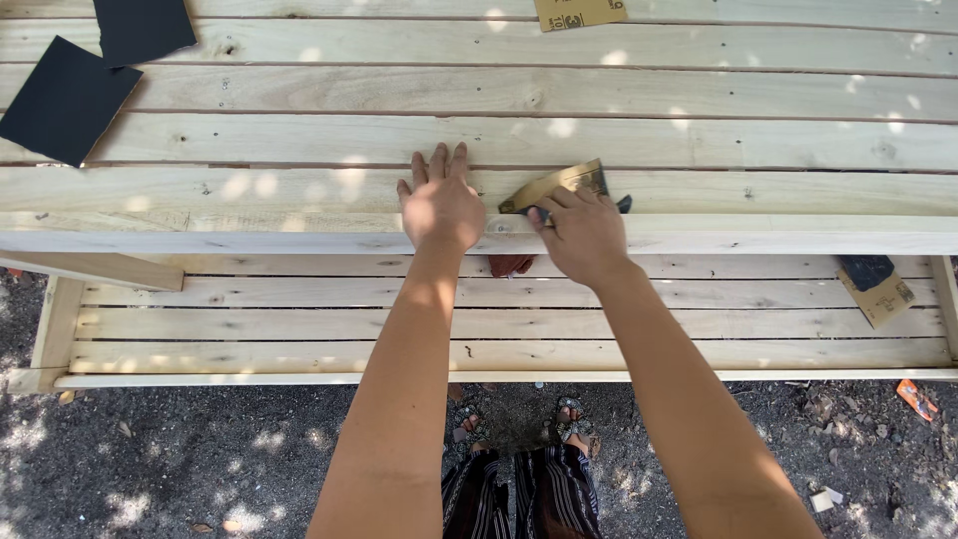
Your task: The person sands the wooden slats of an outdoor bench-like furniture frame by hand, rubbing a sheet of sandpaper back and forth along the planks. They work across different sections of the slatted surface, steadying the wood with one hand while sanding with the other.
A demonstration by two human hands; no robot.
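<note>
Head view, centre frame: left hand [440, 206] flat, fingers spread, on pale wooden slats [299, 140]; right hand [582, 235] grips folded sandpaper sheet [559, 186] w/ fingers, pressing it on same plank.

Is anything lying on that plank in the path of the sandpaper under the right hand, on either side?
To the left, the left hand lies flat on the same plank, right beside the folded sandpaper that the right hand presses down. To the right, the plank looks bare to the picture's edge.
</note>
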